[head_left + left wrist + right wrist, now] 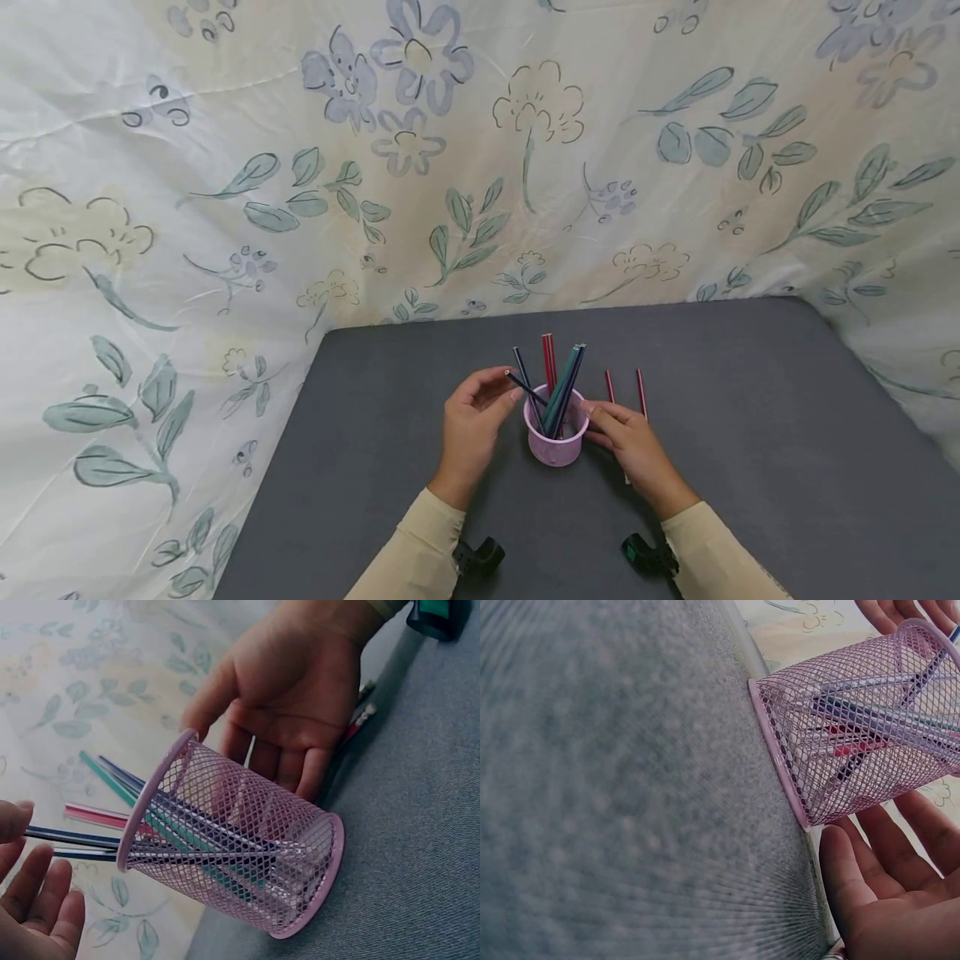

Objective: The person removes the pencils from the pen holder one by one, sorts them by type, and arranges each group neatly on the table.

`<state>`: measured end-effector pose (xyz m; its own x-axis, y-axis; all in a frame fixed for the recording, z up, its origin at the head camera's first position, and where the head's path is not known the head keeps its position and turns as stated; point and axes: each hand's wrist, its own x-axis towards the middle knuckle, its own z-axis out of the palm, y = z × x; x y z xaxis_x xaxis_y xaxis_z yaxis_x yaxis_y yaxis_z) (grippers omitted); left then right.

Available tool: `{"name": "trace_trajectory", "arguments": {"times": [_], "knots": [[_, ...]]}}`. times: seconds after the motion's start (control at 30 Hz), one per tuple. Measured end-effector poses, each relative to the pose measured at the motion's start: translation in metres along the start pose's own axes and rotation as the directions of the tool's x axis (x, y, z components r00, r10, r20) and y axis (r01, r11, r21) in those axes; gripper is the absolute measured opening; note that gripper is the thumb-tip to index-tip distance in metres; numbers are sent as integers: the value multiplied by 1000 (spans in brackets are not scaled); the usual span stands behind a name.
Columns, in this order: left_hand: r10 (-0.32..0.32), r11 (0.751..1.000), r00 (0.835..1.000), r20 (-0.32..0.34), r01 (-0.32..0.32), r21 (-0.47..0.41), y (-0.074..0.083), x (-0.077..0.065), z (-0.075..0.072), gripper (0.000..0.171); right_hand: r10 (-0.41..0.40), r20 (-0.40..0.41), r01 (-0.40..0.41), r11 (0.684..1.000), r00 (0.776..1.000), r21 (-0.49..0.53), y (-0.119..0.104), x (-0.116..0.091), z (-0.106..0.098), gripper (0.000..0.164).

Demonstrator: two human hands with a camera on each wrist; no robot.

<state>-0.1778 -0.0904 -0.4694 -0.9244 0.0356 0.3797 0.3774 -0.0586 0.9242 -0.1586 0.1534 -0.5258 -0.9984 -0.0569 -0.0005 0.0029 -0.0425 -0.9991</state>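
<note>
My sleeves [420, 542] come in at the bottom of the head view, and beyond them my two hands flank the pink mesh cup [556, 440] on the grey desk [750, 433]. My left hand [471, 425] sits just left of the cup, fingers curled, thumb and fingertips pinching the end of a dark blue pencil [525, 388] whose other end slants down into the cup. I judge this to be the middle of loading pencils: this one is partly in but not let go. The next move, I think, calls for easing my pinch so the pencil slides down among the others without tipping the cup.

The cup stands upright between my hands, already holding several blue, teal and red pencils [561, 383]. My right hand [628, 446] lies just right of it, fingers straight and relaxed, fingertips by the cup's wall; I cannot tell whether they touch it. Beside that hand, two red pencils [624, 388] lie on the desk.
</note>
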Motion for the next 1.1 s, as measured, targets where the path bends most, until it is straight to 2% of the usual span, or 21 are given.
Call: {"name": "trace_trajectory", "arguments": {"times": [0.23, 0.67, 1.1], "knots": [[16, 1000, 1000, -4, -15, 17, -1, 5, 1, 23, 14, -4, -14, 1000, 1000, -13, 1, 0, -1, 44], [-14, 999, 1000, 12, 13, 38, -10, 5, 2, 15, 7, -14, -7, 1000, 1000, -12, 2, -2, 2, 44], [36, 999, 999, 20, -36, 11, -7, 4, 5, 12, 8, -5, -8, 999, 1000, -36, 1, -7, 1, 45]]}}
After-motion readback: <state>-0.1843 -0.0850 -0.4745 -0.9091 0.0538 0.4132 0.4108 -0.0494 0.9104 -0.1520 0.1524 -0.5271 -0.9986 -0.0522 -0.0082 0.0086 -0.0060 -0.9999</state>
